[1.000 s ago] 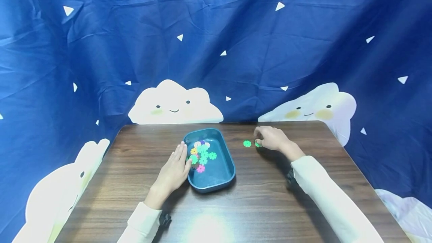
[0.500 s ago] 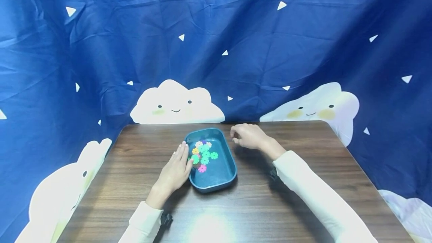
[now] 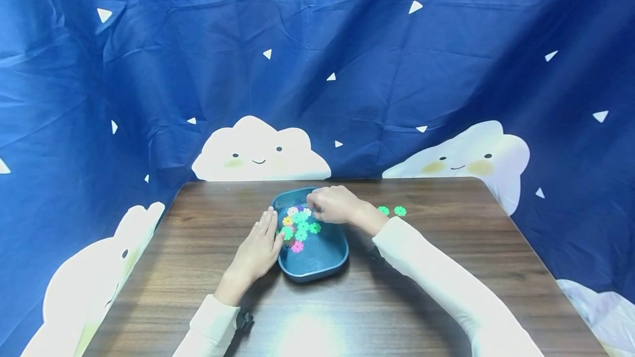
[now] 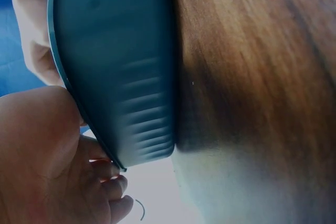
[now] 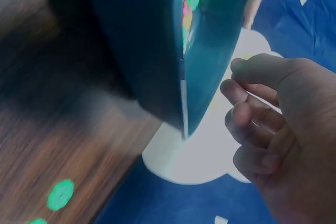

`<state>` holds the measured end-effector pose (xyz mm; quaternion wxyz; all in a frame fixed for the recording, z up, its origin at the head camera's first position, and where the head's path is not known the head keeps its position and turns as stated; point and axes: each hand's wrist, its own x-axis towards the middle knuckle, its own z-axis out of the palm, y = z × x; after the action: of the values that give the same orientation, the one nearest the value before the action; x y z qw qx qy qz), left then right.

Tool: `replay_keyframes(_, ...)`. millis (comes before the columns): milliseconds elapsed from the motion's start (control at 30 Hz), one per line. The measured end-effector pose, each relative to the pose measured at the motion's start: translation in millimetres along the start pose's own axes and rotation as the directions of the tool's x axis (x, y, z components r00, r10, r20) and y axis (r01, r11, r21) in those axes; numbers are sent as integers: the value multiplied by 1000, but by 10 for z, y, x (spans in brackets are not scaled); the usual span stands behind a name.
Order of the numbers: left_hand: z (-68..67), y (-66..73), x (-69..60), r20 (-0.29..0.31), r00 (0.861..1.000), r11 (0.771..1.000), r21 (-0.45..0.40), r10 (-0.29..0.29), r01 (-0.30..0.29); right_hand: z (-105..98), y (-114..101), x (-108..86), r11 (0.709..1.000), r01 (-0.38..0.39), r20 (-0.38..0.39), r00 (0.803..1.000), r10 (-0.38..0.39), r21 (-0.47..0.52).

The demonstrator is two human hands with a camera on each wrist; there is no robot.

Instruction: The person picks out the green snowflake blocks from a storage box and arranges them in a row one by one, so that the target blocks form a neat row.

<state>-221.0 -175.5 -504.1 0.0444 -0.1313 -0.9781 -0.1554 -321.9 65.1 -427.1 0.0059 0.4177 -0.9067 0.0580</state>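
Observation:
The left hand [image 3: 254, 249] rests straight-fingered along the left rim of a blue tray [image 3: 322, 249], its thumb over the edge. In the left wrist view, this hand [image 4: 47, 156] touches the tray's rim, beside the ribbed outer wall [image 4: 115, 45]. Flower-shaped pieces lie in the tray, several green [image 3: 301, 234], one pink [image 3: 297, 247] and one orange [image 3: 287, 220]. Over the tray's far right corner is the right hand [image 3: 334, 205]. The right wrist view shows that hand [image 5: 294, 129] with loosely bent fingers, nothing visible between them, beside the tray [image 5: 142, 35].
Two green flower pieces [image 3: 383, 210] [image 3: 400, 211] lie on the wooden table [image 3: 446, 225] right of the tray, near its far edge. Behind the table hangs a blue cloth [image 3: 377, 70] with white clouds and triangles.
From the green pieces on the right, the right hand has moved left to above the tray. Two green pieces hidden by the hand and arm half a second ago show again. The left hand stays put.

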Motion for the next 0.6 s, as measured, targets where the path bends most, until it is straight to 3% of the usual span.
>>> replay_keyframes(300,9,-6,1,-11,1000,1000,2,11,-11,95,-269,257,997,70,63,996,-67,-46)
replay_keyframes(600,-9,-3,5,-10,1000,1000,12,22,-22,172,-400,497,998,61,124,991,-58,-19)
